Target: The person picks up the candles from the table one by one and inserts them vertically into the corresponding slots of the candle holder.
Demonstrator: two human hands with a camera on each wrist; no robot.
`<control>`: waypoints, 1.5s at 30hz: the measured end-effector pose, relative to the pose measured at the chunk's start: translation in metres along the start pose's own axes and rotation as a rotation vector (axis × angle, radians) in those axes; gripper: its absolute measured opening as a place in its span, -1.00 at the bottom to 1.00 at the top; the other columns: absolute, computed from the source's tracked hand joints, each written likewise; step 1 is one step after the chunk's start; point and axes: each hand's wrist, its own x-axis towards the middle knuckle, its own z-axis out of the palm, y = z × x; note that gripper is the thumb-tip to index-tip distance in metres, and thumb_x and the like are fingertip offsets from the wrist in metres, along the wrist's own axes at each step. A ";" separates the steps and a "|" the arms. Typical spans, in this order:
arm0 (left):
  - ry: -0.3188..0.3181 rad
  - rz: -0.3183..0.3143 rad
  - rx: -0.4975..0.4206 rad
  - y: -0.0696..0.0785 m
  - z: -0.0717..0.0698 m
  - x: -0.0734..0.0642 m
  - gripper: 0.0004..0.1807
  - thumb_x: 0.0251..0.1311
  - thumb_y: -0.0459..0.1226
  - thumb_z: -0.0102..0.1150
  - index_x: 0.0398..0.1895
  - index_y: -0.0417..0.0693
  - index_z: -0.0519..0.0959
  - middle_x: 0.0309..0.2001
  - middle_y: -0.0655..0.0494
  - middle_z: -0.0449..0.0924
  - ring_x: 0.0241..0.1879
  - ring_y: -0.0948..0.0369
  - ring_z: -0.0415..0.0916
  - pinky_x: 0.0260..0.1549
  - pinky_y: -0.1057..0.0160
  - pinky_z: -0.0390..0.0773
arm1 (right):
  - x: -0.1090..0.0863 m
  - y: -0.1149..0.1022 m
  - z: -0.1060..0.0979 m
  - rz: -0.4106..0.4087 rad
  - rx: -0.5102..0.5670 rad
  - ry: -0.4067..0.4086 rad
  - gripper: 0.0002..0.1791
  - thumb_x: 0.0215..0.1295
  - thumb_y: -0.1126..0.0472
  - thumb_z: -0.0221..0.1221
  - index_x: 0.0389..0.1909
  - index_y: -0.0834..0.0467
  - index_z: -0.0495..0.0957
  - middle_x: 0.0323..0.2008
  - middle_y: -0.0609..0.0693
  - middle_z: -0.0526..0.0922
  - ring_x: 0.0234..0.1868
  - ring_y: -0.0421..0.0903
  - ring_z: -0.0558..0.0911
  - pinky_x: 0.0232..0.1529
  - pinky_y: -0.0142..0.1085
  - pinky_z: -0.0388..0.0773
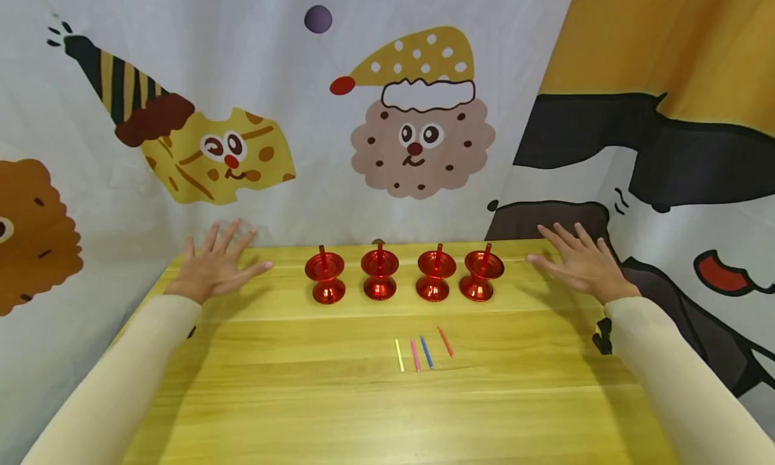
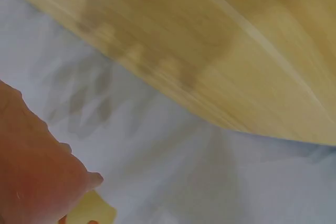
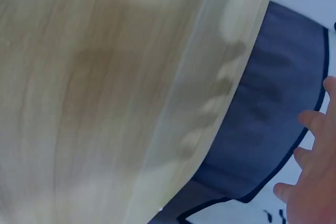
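Note:
Along the far side of the table stands a row of shiny red candle holders: a left one (image 1: 329,291), two middle ones and a right one (image 1: 476,289). Each has a flared base, a wide dish and an upright red stem. Nearer lie several thin sticks like small candles: yellow (image 1: 399,356), pink (image 1: 415,356), blue (image 1: 426,352) and red (image 1: 445,342). My left hand (image 1: 212,266) is spread to the left of the holders, holding nothing. To their right my right hand (image 1: 581,266) is spread too, also holding nothing. Both wrist views show only part of each hand.
The wooden table (image 1: 339,418) meets a white curtain (image 1: 315,216) at its far edge. Cartoon figures are printed on this cloth, which also hangs at both sides. A small dark object or mark (image 1: 602,337) shows by the right sleeve.

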 end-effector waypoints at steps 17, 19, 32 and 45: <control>0.056 0.224 -0.620 0.091 -0.017 -0.022 0.13 0.52 0.18 0.29 0.85 0.00 -0.16 0.80 -0.18 -0.31 0.73 -0.32 -0.27 0.49 -0.59 -0.04 | -0.036 -0.096 -0.018 -0.338 0.310 0.339 -0.18 0.56 -0.07 0.27 0.69 0.16 0.27 0.53 0.37 0.39 0.51 0.49 0.30 0.35 0.59 0.21; 0.041 0.208 -0.676 0.100 -0.015 -0.021 0.16 0.50 0.18 0.32 0.86 0.04 -0.18 0.80 -0.16 -0.26 0.72 -0.30 -0.21 0.50 -0.56 0.01 | -0.042 -0.114 -0.019 -0.389 0.362 0.382 -0.25 0.51 0.01 0.33 0.61 0.18 0.38 0.44 0.30 0.50 0.44 0.39 0.41 0.31 0.50 0.32; -0.024 0.167 -0.899 0.118 0.007 -0.006 0.21 0.41 0.09 0.44 0.86 0.08 -0.17 0.78 -0.14 -0.07 0.72 -0.27 -0.14 0.51 -0.55 0.02 | -0.049 -0.174 0.007 -0.555 0.621 0.075 -0.62 0.61 0.15 0.31 0.31 0.18 0.59 0.08 -0.03 0.74 0.01 -0.12 0.70 0.06 -0.08 0.71; -0.026 0.140 -0.821 0.120 0.023 -0.001 0.04 0.53 -0.05 0.35 0.81 -0.22 -0.03 0.68 -0.36 0.15 0.59 -0.36 0.21 0.46 -0.37 0.35 | -0.040 -0.169 0.043 -0.473 0.777 -0.283 -0.58 0.47 0.22 0.42 0.18 0.36 0.59 -0.14 0.00 0.76 -0.07 0.00 0.74 0.02 -0.24 0.69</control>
